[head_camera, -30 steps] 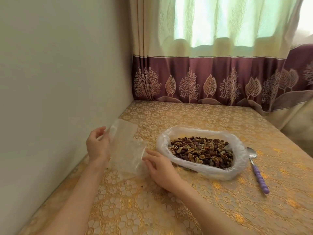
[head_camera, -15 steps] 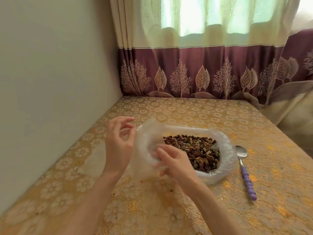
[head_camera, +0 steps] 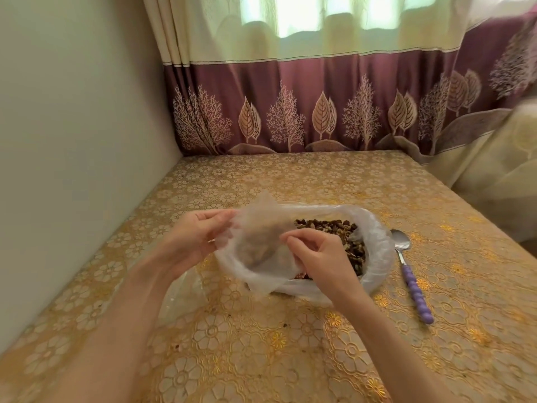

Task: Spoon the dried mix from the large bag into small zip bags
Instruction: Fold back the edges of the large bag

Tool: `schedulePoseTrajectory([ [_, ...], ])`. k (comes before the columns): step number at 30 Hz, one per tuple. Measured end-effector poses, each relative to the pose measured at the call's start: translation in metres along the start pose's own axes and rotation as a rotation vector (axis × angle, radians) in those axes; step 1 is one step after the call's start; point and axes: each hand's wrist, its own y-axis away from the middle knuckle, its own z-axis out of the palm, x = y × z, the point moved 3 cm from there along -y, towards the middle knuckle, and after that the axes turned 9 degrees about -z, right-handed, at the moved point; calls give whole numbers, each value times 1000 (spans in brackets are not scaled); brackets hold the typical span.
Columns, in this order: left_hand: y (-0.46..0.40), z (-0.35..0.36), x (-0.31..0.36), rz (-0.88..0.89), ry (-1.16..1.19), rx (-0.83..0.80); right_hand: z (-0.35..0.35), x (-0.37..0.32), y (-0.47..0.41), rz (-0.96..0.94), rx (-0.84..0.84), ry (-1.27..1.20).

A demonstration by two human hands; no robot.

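Two forearms in view, both bare from wrist to frame edge; no sleeve cuff shows. Left hand (head_camera: 194,234) and right hand (head_camera: 319,258): no rings, watch, bracelet or gloves visible. Fingernails short, unpainted as far as shows.

around your work

you have a tabletop (head_camera: 319,359) under a gold cloth with a raised flower pattern. a plain cream wall (head_camera: 72,126) runs along its left edge. behind it hangs a curtain (head_camera: 319,97), pale on top, maroon below with printed trees and leaves.
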Motion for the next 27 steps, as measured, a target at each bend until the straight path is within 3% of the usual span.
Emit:
schedulePoseTrajectory([
  [3, 0, -3, 9, 18, -70, -53, -7, 0, 1, -22, 74, 28],
  [6, -2, 4, 19, 167, -169, 174, -15, -1, 3, -82, 238, 127],
  [10, 4, 23, 29, 383, 26, 340, -23, -7, 6, -238, 427, 334],
  [12, 13, 34, 34, 503, 58, 381, -22, -10, 7, -297, 403, 345],
  [16, 25, 66, 34, 675, -205, 413, -13, -13, 7, -250, 277, 191],
  [20, 22, 94, 13, 661, -417, 362, -18, -10, 10, -157, 253, -48],
  [27, 16, 108, -2, 605, -573, 320, -32, -6, 11, -156, 243, -2],
])
